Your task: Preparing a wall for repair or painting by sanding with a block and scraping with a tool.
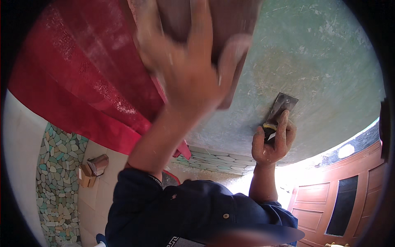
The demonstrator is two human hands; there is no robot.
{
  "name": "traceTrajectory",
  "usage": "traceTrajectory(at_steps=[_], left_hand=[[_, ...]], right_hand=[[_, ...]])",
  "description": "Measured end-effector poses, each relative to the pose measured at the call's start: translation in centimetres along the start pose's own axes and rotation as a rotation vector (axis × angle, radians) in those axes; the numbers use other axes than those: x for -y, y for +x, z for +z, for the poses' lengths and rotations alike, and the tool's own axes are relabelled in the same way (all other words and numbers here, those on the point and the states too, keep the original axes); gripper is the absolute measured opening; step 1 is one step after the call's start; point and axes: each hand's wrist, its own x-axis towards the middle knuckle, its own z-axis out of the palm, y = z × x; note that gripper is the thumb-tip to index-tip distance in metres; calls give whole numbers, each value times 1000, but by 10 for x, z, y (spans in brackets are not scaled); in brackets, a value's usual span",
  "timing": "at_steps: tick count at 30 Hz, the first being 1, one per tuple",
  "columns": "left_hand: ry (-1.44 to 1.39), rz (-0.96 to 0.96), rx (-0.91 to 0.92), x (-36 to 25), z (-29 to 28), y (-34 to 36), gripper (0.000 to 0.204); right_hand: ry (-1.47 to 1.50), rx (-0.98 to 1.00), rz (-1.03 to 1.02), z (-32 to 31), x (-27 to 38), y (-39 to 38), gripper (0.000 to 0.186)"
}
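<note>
Your left hand (187, 78), motion-blurred at the upper centre of the frame, is spread wide, its fingers and thumb overlapping a flat dark brown piece (234, 18), though the blur hides whether they grip it or only rest on it. Your right hand (271, 150), right of centre, is curled round the handle of a scraper (282, 103), one finger extended along its metal blade, which lies over the green wall (325, 61), while red sheeting (78, 74) fills the upper left.
</note>
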Motion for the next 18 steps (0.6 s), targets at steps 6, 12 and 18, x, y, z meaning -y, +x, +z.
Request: traceTrajectory(at_steps=[6,12,18], left_hand=[[-242,-232,114,-32,-15,-172,70],[-252,-273,159,-34,-18,-172,64],[-239,-209,-64,4,-9,-47,73]], right_hand=[[22,18,-31,3,7,4,61],[-11,71,-54,-2,4,1,68],[-14,65,-66,1,6,3,67]])
